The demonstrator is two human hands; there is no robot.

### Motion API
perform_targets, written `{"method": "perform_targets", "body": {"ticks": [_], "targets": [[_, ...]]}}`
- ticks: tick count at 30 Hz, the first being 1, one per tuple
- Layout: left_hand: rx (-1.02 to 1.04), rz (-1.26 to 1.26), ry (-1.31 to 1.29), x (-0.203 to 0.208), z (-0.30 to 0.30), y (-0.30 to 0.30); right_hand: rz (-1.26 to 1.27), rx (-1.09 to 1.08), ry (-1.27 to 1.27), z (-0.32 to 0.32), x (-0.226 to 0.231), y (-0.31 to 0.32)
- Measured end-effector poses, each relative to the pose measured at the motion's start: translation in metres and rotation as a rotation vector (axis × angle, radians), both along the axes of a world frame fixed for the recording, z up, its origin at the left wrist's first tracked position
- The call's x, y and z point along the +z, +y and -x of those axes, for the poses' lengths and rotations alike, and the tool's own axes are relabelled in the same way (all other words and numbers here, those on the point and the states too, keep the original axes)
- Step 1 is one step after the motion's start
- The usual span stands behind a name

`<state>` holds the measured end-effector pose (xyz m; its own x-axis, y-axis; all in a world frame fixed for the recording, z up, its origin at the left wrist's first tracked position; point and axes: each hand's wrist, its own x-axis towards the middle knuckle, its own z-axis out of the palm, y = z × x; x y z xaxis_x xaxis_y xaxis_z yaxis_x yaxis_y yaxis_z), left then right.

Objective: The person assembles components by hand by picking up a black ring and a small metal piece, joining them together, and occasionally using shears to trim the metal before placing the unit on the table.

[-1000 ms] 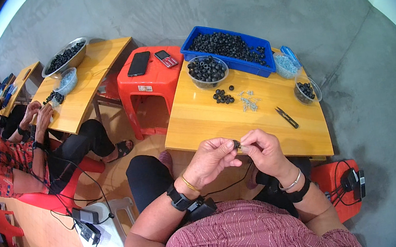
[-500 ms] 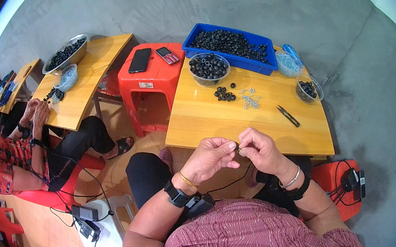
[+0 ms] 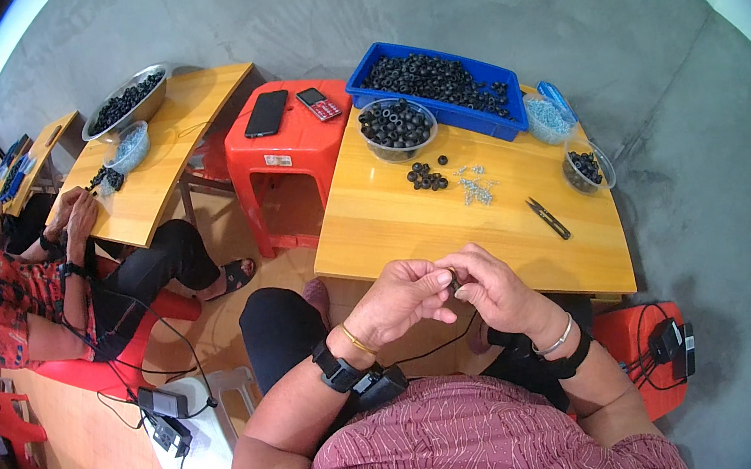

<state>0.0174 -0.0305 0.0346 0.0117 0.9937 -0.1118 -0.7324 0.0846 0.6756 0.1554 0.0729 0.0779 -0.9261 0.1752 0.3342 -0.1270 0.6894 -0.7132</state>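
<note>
Fingertips of both hands meet over the near edge of the wooden table point(image 3: 450, 225), pinched together on a small dark part point(image 3: 454, 283), mostly hidden by the fingers, so its shape can't be made out. Left hand point(image 3: 398, 300) curls in from the left w/ thumb and forefinger closed on the part; right hand point(image 3: 495, 290) closes on it from the other side.

Further out on the table: a loose heap of black rings point(image 3: 425, 176) and small silvery metal bits point(image 3: 475, 185) just beside them, black snips point(image 3: 548, 217) lying well apart to the right. Behind those, a clear bowl of rings point(image 3: 397, 127), touching a blue tray point(image 3: 503, 118) full of the same. Small clear bowl point(image 3: 588, 168) at the right edge.

Left of the table, a red stool point(image 3: 283, 147) w/ two phones on top. Further left, another person point(image 3: 41, 288) sits at a second wooden table point(image 3: 166, 158).
</note>
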Motion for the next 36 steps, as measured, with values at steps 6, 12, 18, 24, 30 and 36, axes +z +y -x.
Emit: {"method": "perform_targets", "body": {"ticks": [6,12,18,24,30,36], "targets": [[-0.013,-0.023,-0.089,-0.003,-0.002,0.001,-0.048,-0.023,0.063,-0.001,-0.007,0.001],[-0.015,-0.025,-0.088,-0.003,-0.003,0.003,-0.077,-0.025,0.086,-0.002,-0.008,0.003],[0.0,-0.001,-0.043,0.001,-0.004,0.003,-0.135,-0.055,0.09,0.001,-0.009,0.0],[0.021,-0.025,0.013,-0.001,-0.007,0.002,-0.123,-0.108,0.108,0.001,-0.01,-0.005],[0.05,-0.03,0.083,0.0,-0.01,0.001,-0.117,-0.09,0.105,0.002,-0.012,-0.006],[0.05,-0.001,0.144,0.004,-0.011,0.001,-0.139,-0.027,0.079,0.004,-0.008,-0.002]]}}
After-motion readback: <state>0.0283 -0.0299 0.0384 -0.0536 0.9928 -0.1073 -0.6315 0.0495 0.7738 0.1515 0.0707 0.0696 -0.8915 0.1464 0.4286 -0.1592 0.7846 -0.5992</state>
